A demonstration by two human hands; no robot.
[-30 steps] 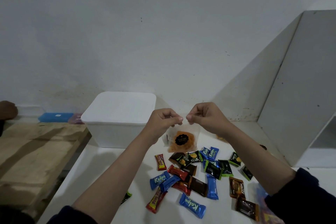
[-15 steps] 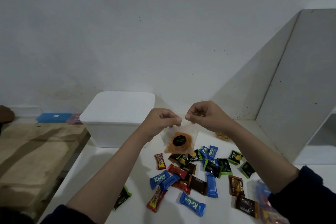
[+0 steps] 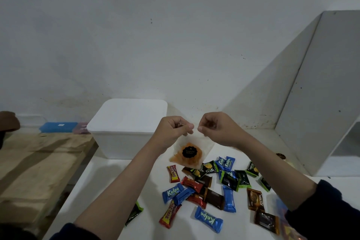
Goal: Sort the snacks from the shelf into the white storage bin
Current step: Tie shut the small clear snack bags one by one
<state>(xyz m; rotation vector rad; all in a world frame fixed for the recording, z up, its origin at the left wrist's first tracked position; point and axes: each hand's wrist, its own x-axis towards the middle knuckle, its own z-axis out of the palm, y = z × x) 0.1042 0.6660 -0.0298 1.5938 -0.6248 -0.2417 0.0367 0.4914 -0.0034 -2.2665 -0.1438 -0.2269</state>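
Observation:
A clear plastic snack bag (image 3: 188, 152) with orange contents and a round black label hangs above the white shelf surface (image 3: 109, 183). My left hand (image 3: 172, 129) pinches its top left corner and my right hand (image 3: 216, 128) pinches its top right corner. The white storage bin (image 3: 124, 132) stands just left of my left hand, with its white lid on. Several small wrapped snacks (image 3: 209, 191) in blue, red, brown and green-black lie scattered on the shelf below the bag.
A white upright shelf panel (image 3: 319, 91) rises at the right. A wooden board (image 3: 37, 163) lies to the left of the shelf, with a blue box (image 3: 58, 127) behind it. One green-black packet (image 3: 134, 212) lies near my left forearm.
Both hands still pinch the bag's top corners. The bag has swung slightly left, and the view has shifted a little.

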